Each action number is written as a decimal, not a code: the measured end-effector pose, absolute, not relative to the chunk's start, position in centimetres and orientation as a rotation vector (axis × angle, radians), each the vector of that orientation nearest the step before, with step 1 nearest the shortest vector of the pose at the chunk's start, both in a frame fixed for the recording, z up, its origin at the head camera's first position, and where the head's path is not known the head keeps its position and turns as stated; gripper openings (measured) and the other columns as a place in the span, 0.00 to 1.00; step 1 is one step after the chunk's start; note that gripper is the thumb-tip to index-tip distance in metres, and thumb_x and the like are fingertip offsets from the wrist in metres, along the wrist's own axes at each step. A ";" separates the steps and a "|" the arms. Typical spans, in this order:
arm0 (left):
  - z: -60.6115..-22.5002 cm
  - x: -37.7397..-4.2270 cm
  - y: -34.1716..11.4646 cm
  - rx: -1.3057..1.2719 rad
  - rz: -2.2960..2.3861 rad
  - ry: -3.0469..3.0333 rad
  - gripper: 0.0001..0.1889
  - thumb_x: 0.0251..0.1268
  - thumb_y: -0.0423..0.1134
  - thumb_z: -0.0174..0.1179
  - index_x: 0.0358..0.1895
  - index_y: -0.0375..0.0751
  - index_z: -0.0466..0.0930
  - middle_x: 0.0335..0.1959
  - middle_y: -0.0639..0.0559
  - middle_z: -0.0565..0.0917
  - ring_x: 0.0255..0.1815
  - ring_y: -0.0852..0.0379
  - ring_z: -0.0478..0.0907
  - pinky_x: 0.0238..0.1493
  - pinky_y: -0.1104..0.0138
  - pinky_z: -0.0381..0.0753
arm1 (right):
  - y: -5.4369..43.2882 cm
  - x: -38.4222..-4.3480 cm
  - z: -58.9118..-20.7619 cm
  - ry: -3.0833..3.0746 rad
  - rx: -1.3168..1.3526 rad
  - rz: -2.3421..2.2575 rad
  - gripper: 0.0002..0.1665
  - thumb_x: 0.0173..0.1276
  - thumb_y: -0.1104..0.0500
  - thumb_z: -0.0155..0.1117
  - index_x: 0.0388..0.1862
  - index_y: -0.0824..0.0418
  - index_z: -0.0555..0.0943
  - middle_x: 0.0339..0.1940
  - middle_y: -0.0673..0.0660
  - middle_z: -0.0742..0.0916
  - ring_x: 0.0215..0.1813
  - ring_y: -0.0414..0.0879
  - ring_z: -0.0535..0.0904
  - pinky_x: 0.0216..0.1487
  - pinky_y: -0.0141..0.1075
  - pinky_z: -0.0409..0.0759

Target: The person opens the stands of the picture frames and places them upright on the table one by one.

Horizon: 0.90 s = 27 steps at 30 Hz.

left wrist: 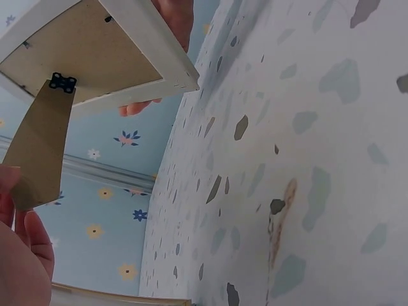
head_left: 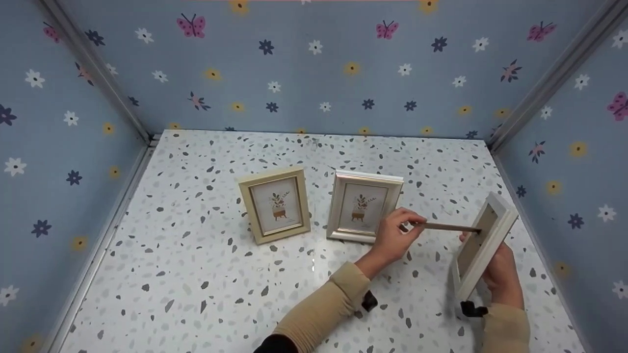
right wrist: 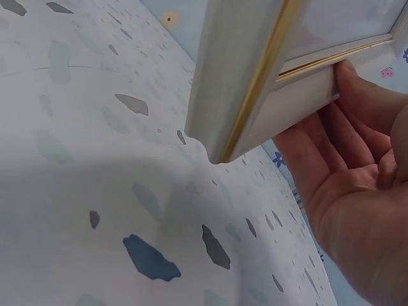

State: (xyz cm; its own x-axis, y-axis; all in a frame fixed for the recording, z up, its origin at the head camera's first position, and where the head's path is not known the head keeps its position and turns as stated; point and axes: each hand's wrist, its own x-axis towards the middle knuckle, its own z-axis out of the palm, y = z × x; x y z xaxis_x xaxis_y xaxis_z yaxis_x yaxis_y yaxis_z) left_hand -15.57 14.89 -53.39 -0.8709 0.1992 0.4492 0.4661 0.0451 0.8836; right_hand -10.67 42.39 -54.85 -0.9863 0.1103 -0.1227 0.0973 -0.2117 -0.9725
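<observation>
A white picture frame [head_left: 485, 245] with a gold inner line is gripped at its edge by my right hand [head_left: 503, 269], thumb on the front in the right wrist view. It is held up, tilted, with its brown backing [left wrist: 83, 51] toward my left hand. From that backing a brown easel stand [left wrist: 43, 146] swings out on a dark metal hinge [left wrist: 62, 83]. My left hand [head_left: 396, 233] pinches the stand's free end between thumb and fingers. In the head view that hand overlaps the lower right corner of a silver picture frame [head_left: 334, 206].
Left of the silver frame stands a gold picture frame [head_left: 249, 211], also with a plant picture. Both lean back on the speckled white table [head_left: 196, 274]. Blue flowered panels [head_left: 314, 73] enclose the table at the back and both sides.
</observation>
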 end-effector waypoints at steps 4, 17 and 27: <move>-53.4 -15.5 14.9 -0.684 -1.924 -2.123 0.06 0.65 0.34 0.67 0.43 0.44 0.87 0.40 0.61 0.83 0.41 0.70 0.77 0.37 0.72 0.81 | 42.5 -11.0 -55.1 -1.931 -0.225 2.493 0.19 0.80 0.60 0.49 0.62 0.56 0.81 0.46 0.53 0.88 0.52 0.45 0.83 0.52 0.35 0.78; -53.3 -15.5 14.3 -0.734 -2.034 -2.067 0.16 0.65 0.31 0.67 0.55 0.46 0.82 0.56 0.58 0.82 0.56 0.63 0.77 0.47 0.67 0.82 | 42.4 -11.2 -55.4 -1.730 -0.252 2.513 0.15 0.75 0.70 0.55 0.52 0.64 0.86 0.45 0.56 0.89 0.49 0.45 0.86 0.51 0.32 0.81; -53.4 -15.5 14.1 -0.750 -2.055 -2.044 0.18 0.66 0.33 0.66 0.58 0.45 0.81 0.56 0.57 0.81 0.56 0.62 0.76 0.47 0.68 0.82 | 42.0 -11.4 -54.2 -1.496 -0.498 2.468 0.08 0.69 0.73 0.61 0.40 0.66 0.85 0.36 0.58 0.89 0.39 0.46 0.87 0.36 0.37 0.86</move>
